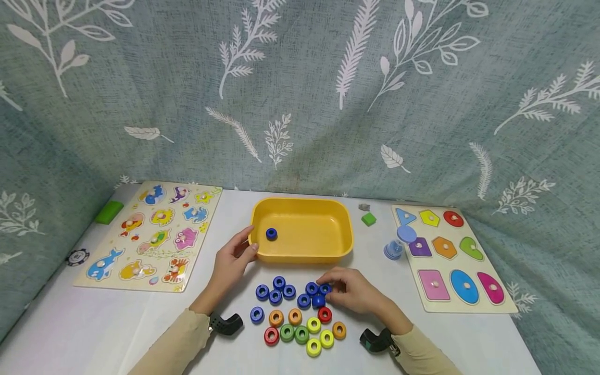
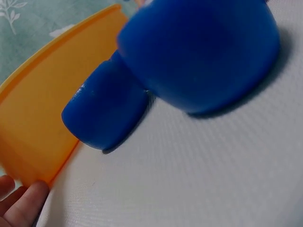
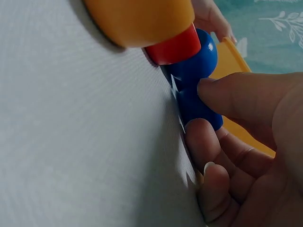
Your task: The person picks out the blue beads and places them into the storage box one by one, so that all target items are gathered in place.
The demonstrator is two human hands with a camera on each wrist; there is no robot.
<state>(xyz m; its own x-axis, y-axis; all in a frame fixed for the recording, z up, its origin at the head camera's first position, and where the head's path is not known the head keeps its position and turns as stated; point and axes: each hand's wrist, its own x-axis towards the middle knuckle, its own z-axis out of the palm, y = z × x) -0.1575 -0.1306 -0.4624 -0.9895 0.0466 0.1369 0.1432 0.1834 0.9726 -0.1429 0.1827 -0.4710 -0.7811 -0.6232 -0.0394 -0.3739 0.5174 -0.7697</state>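
My left hand (image 1: pixel 233 260) holds the left end of a yellow plastic tub (image 1: pixel 302 259), thumb at the rim and fingers along the outer wall. One blue ring bead (image 1: pixel 271 239) lies inside the tub, near that end. In front of the tub, my right hand (image 1: pixel 353 292) pinches a blue bead (image 3: pixel 200 109) between thumb and fingers, low at the tabletop. Touching or close beside it are other blue beads, one tipped so its round side (image 1: pixel 319 301) shows. Another group of blue beads (image 1: pixel 275 302) sits to the left, large in the left wrist view.
Nearer me lie red (image 1: pixel 271 341), orange (image 1: pixel 276 323), green (image 1: pixel 287 338) and yellow (image 1: pixel 313 353) ring beads. An animal peg puzzle (image 1: pixel 178 242) is at left, a shape puzzle (image 1: pixel 450 265) at right. A light-blue plastic piece (image 1: pixel 392 251) and a green block (image 1: pixel 369 219) stand right of the tub.
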